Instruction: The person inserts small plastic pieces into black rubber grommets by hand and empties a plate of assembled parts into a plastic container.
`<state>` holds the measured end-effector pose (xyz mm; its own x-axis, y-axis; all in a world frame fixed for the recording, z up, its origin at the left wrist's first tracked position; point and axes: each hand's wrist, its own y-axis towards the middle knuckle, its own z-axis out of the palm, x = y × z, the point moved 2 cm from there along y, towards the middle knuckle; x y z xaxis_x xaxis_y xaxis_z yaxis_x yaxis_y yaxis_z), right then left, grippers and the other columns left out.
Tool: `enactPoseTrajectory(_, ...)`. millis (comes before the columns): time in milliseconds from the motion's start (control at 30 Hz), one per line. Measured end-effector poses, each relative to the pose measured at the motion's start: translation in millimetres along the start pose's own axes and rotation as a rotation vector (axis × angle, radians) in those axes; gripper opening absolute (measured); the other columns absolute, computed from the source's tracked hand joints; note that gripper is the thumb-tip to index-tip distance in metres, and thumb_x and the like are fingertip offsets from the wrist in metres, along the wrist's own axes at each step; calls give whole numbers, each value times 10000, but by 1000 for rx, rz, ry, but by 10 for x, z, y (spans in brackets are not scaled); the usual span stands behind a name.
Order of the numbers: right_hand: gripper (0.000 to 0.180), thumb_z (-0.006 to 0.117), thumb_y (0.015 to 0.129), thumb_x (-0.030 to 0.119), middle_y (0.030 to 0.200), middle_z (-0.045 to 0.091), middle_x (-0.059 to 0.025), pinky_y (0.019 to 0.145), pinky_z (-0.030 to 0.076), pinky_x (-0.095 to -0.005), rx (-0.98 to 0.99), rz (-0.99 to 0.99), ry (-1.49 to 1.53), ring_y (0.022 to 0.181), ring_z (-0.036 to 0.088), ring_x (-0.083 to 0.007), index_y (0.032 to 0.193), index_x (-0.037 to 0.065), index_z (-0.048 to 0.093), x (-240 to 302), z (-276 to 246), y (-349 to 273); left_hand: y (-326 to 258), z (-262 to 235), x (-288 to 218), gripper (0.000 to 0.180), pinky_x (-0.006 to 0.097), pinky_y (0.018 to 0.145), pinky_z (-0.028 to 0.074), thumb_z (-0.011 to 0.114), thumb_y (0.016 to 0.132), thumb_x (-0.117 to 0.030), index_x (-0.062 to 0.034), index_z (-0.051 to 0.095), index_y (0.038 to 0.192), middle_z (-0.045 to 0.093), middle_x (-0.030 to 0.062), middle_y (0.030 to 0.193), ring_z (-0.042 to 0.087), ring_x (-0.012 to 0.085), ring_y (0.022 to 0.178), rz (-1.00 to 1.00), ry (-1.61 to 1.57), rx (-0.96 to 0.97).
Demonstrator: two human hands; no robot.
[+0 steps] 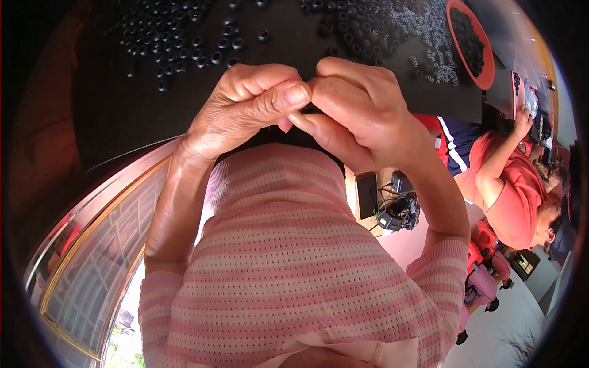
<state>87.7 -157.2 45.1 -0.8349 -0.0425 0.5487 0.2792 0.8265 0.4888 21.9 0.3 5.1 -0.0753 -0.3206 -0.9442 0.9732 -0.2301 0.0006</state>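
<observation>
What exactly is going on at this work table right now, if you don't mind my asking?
A person in a pink striped top has both hands raised together above a black table. The left hand and right hand meet at the fingertips, pinching something too small and hidden to make out. Small black rings lie scattered on the table, and an orange bowl of dark pieces sits at the far right. Another person in a red top works alongside.

Both hands (307,107) pinched together, black rings (184,43) beyond

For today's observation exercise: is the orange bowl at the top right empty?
No, the orange bowl is filled with small black rings, heaped inside its rim.
</observation>
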Motion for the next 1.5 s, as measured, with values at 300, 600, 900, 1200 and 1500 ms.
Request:
enactPoseTrajectory(300,169,681,714,66,644,425,-67,404,354,-320,-16,-68,-78,481,448,-206,701,27,517,83,0,24,-39,-1,-3,304,211,587,467,615,921,-316,-38,666,806,556,-17,689,528,58,640,-3,-36,7)
enactPoseTrajectory(600,284,772,692,140,649,405,-72,404,333,-320,-35,-105,-182,480,426,-202,829,-11,574,64,7,40,-77,8,45,353,191,479,288,587,940,-351,-5,629,881,469,-40,678,377,31,580,-3,-75,-54)
enactPoseTrajectory(900,301,768,723,146,689,457,-70,427,374,-314,-1,-14,-229,507,465,-206,896,-14,581,33,-15,35,3,-4,-22,343,179,484,290,534,975,-331,-13,606,869,451,-46,672,366,25,572,-27,12,-62)
enactPoseTrajectory(1200,305,795,663,97,677,495,-69,433,401,-323,-157,157,-154,521,510,-206,868,13,585,3,34,-21,26,-2,10,302,161,519,329,564,962,-327,-33,598,899,501,-40,730,410,17,624,-32,-46,-157)
enactPoseTrajectory(1500,174,713,812,43,694,565,-77,453,398,-256,-175,160,-117,528,520,-152,946,-12,615,26,18,-19,-2,-43,30,303,172,496,344,540,973,-302,-5,590,1011,582,30,733,474,44,599,-36,-108,-122)
